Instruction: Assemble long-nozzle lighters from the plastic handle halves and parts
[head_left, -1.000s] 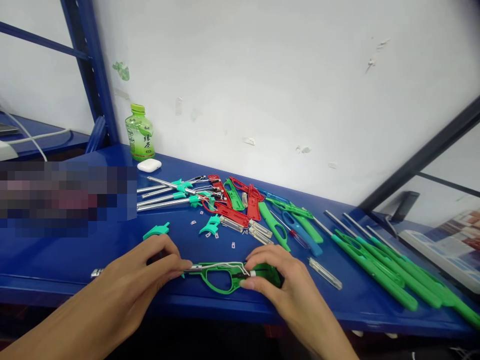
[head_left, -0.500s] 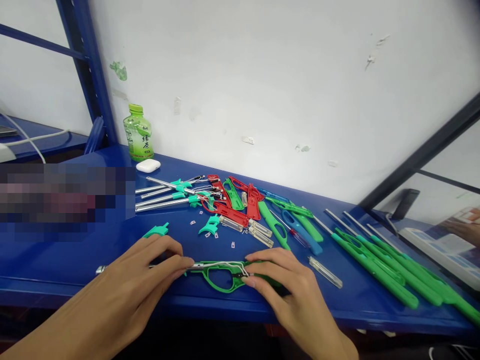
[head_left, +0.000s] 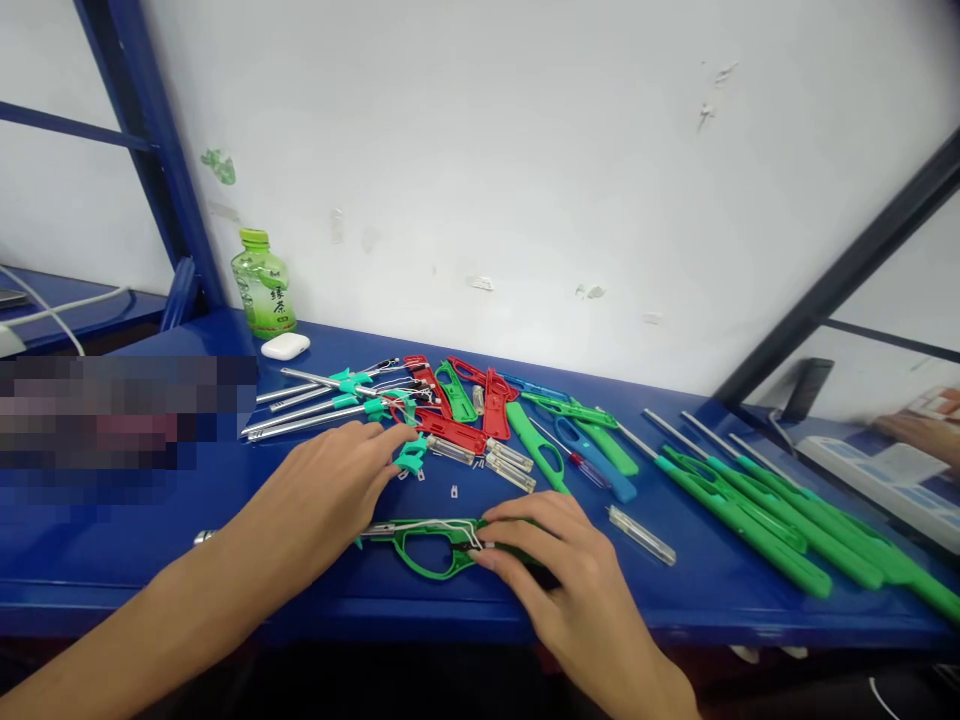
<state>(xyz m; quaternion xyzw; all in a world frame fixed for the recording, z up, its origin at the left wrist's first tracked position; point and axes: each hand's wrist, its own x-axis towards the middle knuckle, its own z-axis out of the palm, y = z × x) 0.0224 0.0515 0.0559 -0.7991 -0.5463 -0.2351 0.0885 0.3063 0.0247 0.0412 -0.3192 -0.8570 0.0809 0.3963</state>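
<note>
A green plastic handle shell (head_left: pixel 420 545) with a white wire and a metal tube lies near the front edge of the blue shelf (head_left: pixel 150 540). My right hand (head_left: pixel 566 575) presses down on its right end with closed fingers. My left hand (head_left: pixel 330 495) has its fingers stretched out towards a small teal trigger piece (head_left: pixel 411 457), fingertips just short of it or touching it. Behind lies a heap of red, green and blue handle shells (head_left: pixel 487 410) and metal tubes with teal ends (head_left: pixel 315 400).
A row of long green finished tools (head_left: pixel 765 520) lies at the right. A green tea bottle (head_left: pixel 261 285) and a white earbud case (head_left: pixel 285 346) stand at the back left. Small clear tubes (head_left: pixel 641 535) and tiny white clips are scattered about. Another person's hand (head_left: pixel 919 430) shows far right.
My left hand has let go of the tube end of the green handle and reached forward to the teal piece. The right hand has stayed on the handle. The view shifted slightly.
</note>
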